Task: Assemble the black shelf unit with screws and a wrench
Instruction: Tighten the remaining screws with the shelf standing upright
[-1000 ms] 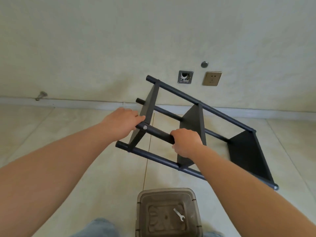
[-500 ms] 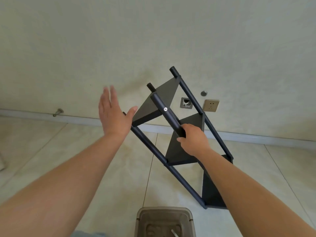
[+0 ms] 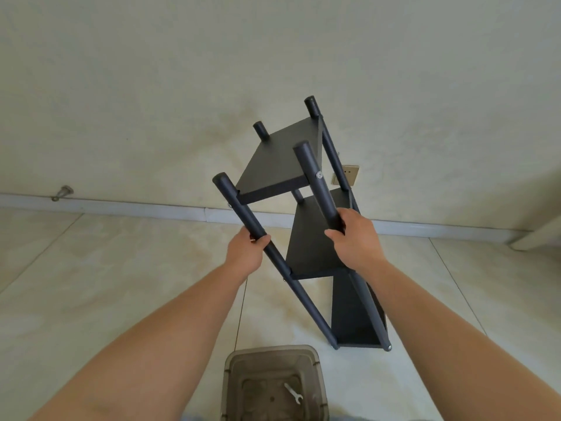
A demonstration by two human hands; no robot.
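The black shelf unit (image 3: pixel 283 159) stands nearly upright on the tiled floor, leaning a little to the left, with three boards between four round poles. My left hand (image 3: pixel 247 252) grips the front left pole below the top board. My right hand (image 3: pixel 353 238) grips the front right pole, just under a silver screw head (image 3: pixel 318 175). A small silver wrench (image 3: pixel 294 394) lies inside the plastic box at the bottom of the view.
A translucent grey plastic box (image 3: pixel 233 378) sits on the floor close to me. The wall with a socket plate (image 3: pixel 349 173) and white skirting is behind the shelf. A metal door stop (image 3: pixel 62 192) sticks out low on the left.
The shelf has swung from lying tilted to nearly upright. My left hand let go, opened in the air, then took hold of the front left pole. My right hand kept its grip.
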